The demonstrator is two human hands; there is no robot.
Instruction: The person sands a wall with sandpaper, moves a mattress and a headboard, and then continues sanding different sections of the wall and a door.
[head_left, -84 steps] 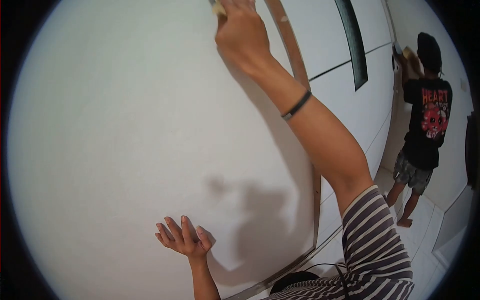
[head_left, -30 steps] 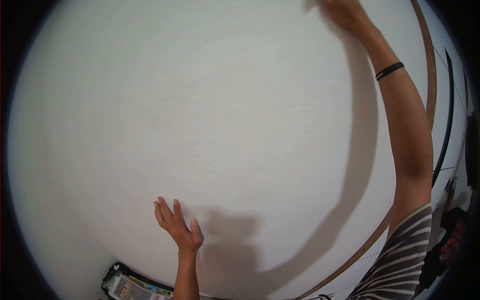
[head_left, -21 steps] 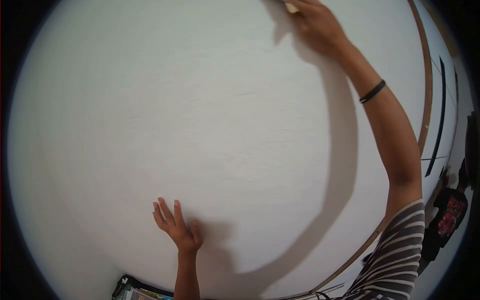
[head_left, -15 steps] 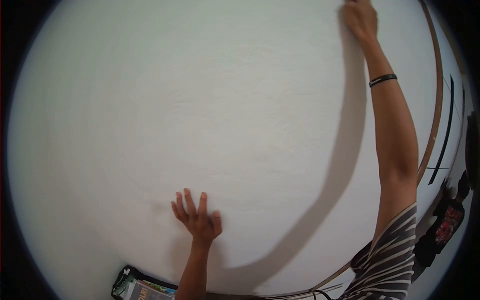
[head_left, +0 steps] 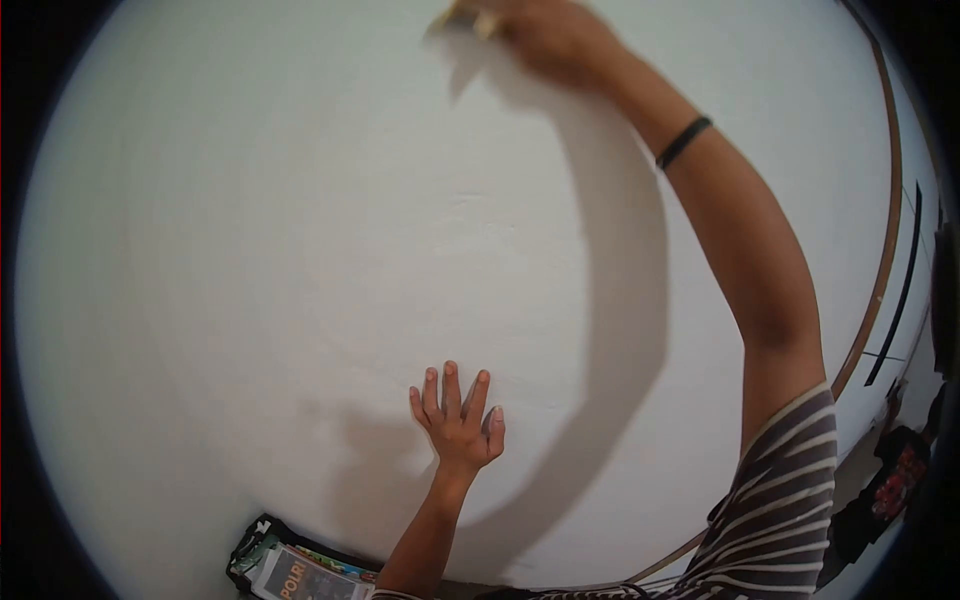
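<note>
A white wall (head_left: pixel 300 250) fills most of the view. My left hand (head_left: pixel 460 430) lies on its lower part with fingers spread, holding nothing. High up, my right hand (head_left: pixel 560 42) is closed around a small yellowish thing (head_left: pixel 487 24) at the wall's surface. Motion blur and the top edge of the picture keep its exact kind from showing. A dark band circles my right wrist, and the arm casts a long curved shadow on the wall.
At the bottom left stands a dark-edged holder (head_left: pixel 240 562) with printed books or magazines (head_left: pixel 310 578). A brown strip (head_left: pixel 893 200) runs down the right side. Another person in a dark printed shirt (head_left: pixel 900 480) is at the far right.
My right hand has swept left across the upper wall, and the yellowish thing in it has come into sight. My left hand appears farther right, still spread; the view has shifted slightly.
</note>
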